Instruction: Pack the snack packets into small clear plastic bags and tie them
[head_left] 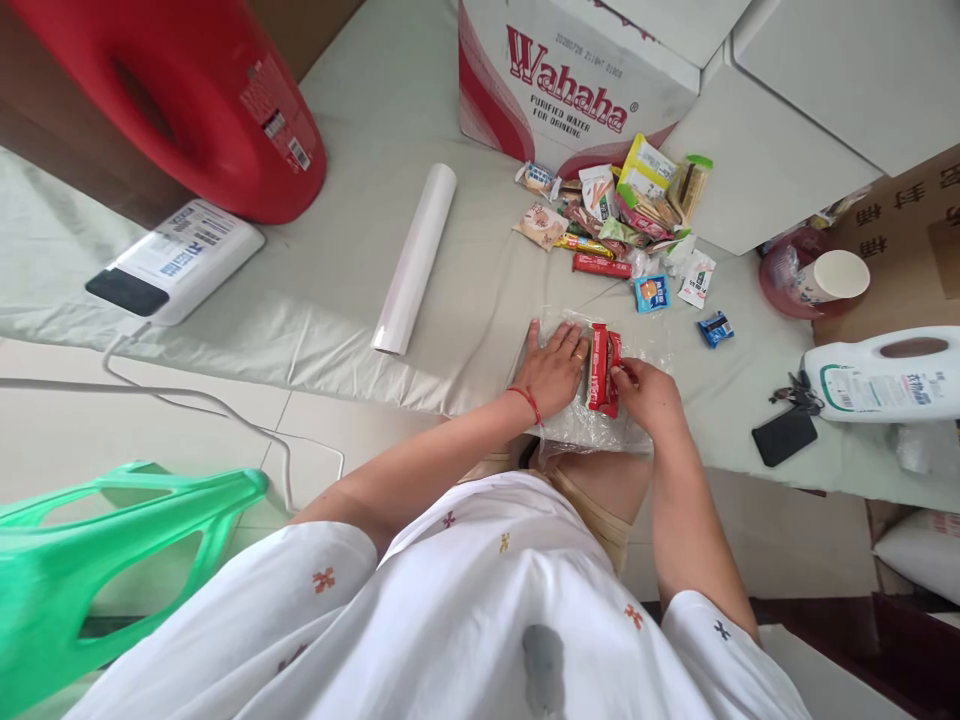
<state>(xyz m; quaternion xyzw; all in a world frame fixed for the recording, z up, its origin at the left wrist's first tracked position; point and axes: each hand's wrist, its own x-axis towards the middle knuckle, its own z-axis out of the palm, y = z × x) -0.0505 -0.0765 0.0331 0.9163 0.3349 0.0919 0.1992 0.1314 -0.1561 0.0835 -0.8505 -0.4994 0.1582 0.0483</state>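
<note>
Working right of centre in frame on a pair of red-wrapped snack bars [601,372], laid side by side on clear plastic film [581,432] at the near edge of a cloth-covered table [480,320]. Pressing down with left hand [555,368], palm flat and fingers spread, just left of the bars — probably to keep the film from sliding or creasing. Pinching the right edge of the right-hand bar between thumb and finger of right hand [649,395], likely to keep it snug against its neighbour.

Stacked above the hands, loosely within reach: a pile of packaged snacks [600,215], up against a Wahaha water carton [570,95]. Can't tell what's inside that carton. Lying diagonally left of the hands: a roll of plastic wrap [416,260], presumably parked close for use.

At right of frame: a red bowl [774,282] with crumpled clear plastic and a paper cup [836,277] — can't tell whether fully inside or propped on the rim. Below, a white detergent jug [885,375] on its side; at upper left, a big red jug [217,110]. Can't see contents of either.
</note>
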